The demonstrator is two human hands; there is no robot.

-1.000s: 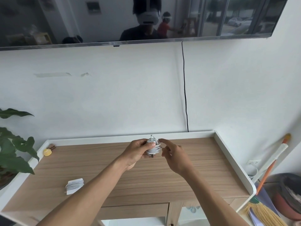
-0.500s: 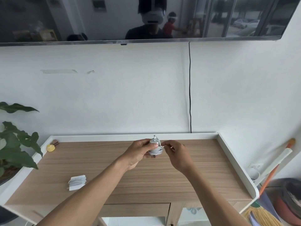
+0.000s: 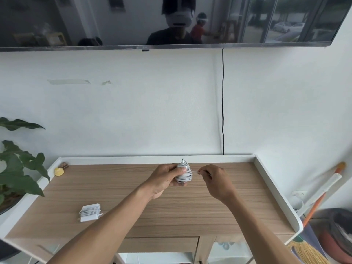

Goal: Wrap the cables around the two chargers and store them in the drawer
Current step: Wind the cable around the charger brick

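1. Above the far middle of the wooden table [image 3: 171,210], the left hand [image 3: 163,180] is closed around a white charger [image 3: 183,173], thumb pressed on its upper face, holding it clear of the tabletop.
2. White cable is wound in many turns around this charger; a metal prong or tip stands up from its top, though its exact kind is too small to tell.
3. Just right of the charger, the right hand [image 3: 217,181] pinches the free cable end [image 3: 195,171] between thumb and forefinger, the short length running almost level between hand and charger.
4. Near the left of the table, well apart from the hands, lies a second charger [image 3: 90,212], flat on the wood with its cable already wrapped around it.
5. At the far left corner sits a small yellow object [image 3: 58,171], touching a brown thing beside it.
6. Below the near edge of the tabletop a drawer front [image 3: 160,244] shows; it appears closed.
7. Left of the table, green plant leaves [image 3: 17,168] reach in; to the right, a broom [image 3: 320,197] leans against the wall.
8. On the wall above, a dark screen [image 3: 171,21] hangs, with a thin black cord [image 3: 223,101] running down to the table's far rim.
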